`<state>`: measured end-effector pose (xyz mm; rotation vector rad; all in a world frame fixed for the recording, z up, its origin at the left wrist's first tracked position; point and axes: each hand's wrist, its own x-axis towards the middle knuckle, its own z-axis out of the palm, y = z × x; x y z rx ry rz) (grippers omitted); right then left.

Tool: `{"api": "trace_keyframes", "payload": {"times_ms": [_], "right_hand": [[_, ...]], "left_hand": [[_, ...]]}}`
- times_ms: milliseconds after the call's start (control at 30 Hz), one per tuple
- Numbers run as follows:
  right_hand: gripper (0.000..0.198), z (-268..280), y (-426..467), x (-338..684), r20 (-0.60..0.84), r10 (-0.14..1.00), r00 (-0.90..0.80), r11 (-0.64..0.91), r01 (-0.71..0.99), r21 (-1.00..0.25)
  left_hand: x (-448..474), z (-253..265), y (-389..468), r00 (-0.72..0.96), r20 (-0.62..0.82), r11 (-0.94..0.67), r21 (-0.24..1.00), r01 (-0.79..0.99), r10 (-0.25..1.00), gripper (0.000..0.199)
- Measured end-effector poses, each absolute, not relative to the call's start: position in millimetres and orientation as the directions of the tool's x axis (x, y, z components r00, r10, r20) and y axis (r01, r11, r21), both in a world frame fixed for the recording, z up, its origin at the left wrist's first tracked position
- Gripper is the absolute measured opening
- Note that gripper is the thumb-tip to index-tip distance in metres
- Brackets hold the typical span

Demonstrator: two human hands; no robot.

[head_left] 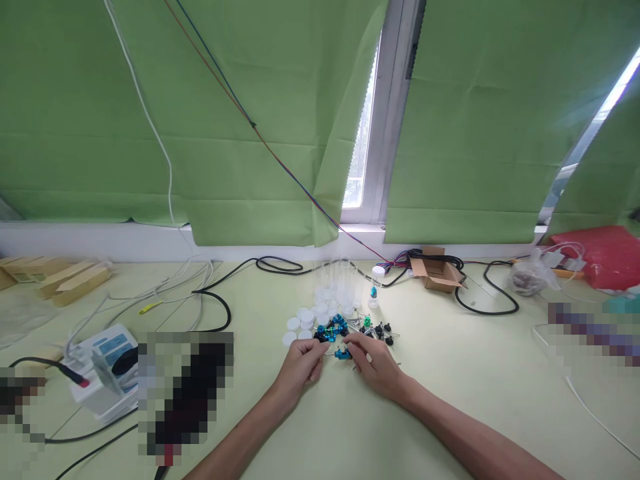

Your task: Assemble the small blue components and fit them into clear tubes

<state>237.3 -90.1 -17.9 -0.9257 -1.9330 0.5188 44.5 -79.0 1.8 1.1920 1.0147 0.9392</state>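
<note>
Low over the table, my right hand has its fingers closed around one end of a small blue piece with a thin metal shaft. My left hand is closed in a pinch at the shaft's other end, on the left. Just beyond my fingers lies a heap of similar blue pieces. Black-headed parts with metal pins and a green piece are beside it on the right. Several white round caps lie behind my left hand.
Clear tubes stand behind the caps. A white-capped clear tube holds a blue piece. Further right sits an open cardboard box amid black cables. A white power unit with cords occupies the left; a red bag is far right.
</note>
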Motion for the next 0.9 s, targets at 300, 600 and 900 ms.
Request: {"api": "trace_keyframes", "payload": {"times_ms": [300,600,900], "right_hand": [[0.015,-13.9,-91.4,236.6,0.605,0.728,-0.324,0.686,0.339,-0.644],[0.018,-19.6,-90.8,237.5,0.594,0.743,-0.309,0.669,0.376,-0.641],[0.022,-16.0,-91.4,237.3,0.544,0.776,-0.318,0.63,0.383,-0.675]], "left_hand": [[44.6,0.5,-75.1,0.226,-0.168,0.206,0.966,-0.158,0.96,0.049],[44.7,1.3,-77.8,0.244,-0.15,0.179,0.979,-0.101,0.958,0.051],[43.5,3.6,-79.0,0.243,-0.154,0.183,0.978,-0.1,0.958,0.05]]}}
